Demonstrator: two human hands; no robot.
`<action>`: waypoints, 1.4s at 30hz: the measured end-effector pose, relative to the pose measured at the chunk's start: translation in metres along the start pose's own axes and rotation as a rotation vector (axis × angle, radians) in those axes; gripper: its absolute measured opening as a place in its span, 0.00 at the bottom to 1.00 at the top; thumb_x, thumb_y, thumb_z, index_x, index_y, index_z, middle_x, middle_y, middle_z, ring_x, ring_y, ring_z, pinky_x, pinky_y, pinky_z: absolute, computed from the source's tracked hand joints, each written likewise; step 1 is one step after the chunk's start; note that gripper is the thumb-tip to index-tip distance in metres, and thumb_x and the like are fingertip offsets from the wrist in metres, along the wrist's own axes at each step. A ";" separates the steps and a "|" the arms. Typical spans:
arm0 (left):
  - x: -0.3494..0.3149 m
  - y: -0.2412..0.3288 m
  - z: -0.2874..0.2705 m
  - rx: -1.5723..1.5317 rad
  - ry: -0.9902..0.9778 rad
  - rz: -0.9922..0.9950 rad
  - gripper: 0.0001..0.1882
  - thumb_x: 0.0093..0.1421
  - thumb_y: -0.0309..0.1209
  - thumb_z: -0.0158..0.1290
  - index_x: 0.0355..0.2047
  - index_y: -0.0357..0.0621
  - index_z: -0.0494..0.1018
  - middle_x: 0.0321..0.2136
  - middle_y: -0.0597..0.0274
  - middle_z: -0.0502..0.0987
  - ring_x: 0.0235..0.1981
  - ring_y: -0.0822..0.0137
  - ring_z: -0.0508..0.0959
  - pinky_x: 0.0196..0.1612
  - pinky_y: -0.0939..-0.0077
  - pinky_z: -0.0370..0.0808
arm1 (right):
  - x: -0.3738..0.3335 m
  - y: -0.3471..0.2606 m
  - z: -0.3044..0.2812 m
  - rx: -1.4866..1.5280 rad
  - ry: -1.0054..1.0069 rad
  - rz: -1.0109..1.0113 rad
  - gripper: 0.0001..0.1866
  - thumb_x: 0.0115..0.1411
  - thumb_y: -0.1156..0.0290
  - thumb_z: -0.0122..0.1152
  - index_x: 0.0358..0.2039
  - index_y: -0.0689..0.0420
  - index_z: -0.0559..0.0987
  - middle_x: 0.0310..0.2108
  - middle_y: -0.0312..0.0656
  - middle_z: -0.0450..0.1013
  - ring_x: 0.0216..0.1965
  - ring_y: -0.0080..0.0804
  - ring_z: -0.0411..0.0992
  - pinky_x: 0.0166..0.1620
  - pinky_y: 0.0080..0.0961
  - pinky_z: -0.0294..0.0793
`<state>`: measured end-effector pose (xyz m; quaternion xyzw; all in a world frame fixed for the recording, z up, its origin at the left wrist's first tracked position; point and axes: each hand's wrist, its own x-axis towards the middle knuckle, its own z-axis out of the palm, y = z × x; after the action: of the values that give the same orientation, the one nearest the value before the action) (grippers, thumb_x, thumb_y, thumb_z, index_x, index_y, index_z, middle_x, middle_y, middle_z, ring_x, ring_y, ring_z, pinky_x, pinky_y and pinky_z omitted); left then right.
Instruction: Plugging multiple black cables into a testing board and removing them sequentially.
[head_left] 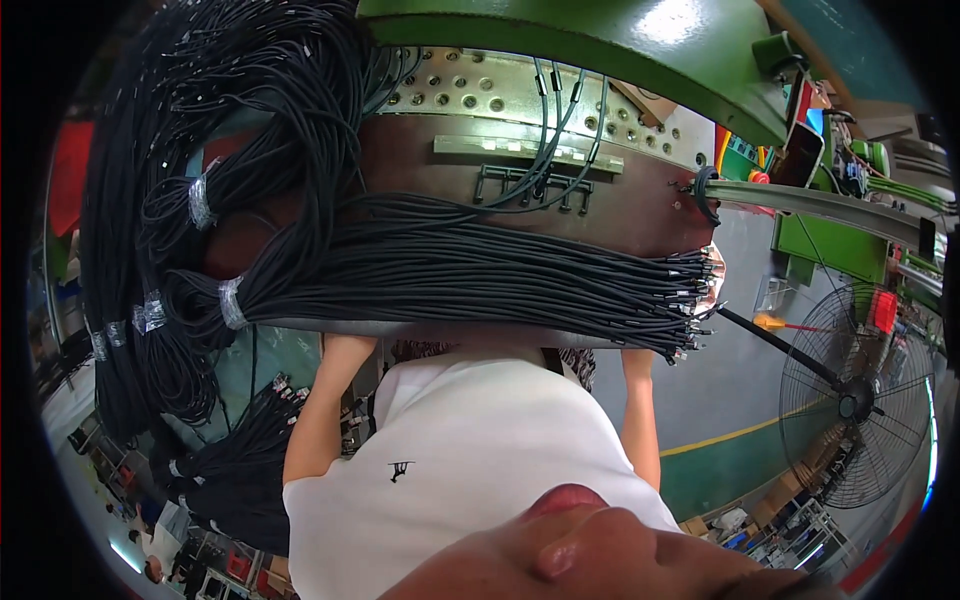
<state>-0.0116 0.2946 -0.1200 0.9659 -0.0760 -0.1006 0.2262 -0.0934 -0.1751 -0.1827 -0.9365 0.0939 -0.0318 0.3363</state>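
Note:
A thick bundle of black cables (480,270) lies across the brown work surface (400,155) in front of me. The cables' metal-tipped ends (690,300) gather at the right. A shiny tie (232,303) binds the bundle near its left end. My left forearm (338,375) reaches up to the near edge, and its hand is hidden beneath the bundle. My right forearm (640,400) goes under the cable ends. A pale pinkish patch (716,275) just beyond those ends may be part of my right hand; its fingers cannot be made out.
More tied cable coils (150,250) hang at the left. Beyond the bundle stand a green machine (600,45), a perforated metal plate (460,85) and a black fixture (535,187) with several cables in it. A metal rail (820,200) and a caged fan (855,400) are at the right.

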 end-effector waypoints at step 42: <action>0.133 0.138 -0.078 -0.276 -0.061 0.468 0.11 0.51 0.27 0.59 0.36 0.41 0.78 0.32 0.63 0.77 0.31 0.64 0.74 0.37 0.72 0.71 | 0.172 -0.167 -0.170 -0.325 -0.002 -0.400 0.18 0.53 0.71 0.64 0.46 0.53 0.77 0.41 0.40 0.74 0.41 0.41 0.73 0.44 0.30 0.73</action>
<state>0.1211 0.1792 -0.0105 0.8786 -0.2893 -0.0839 0.3706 0.0803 -0.1890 0.0541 -0.9783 -0.0895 -0.0810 0.1686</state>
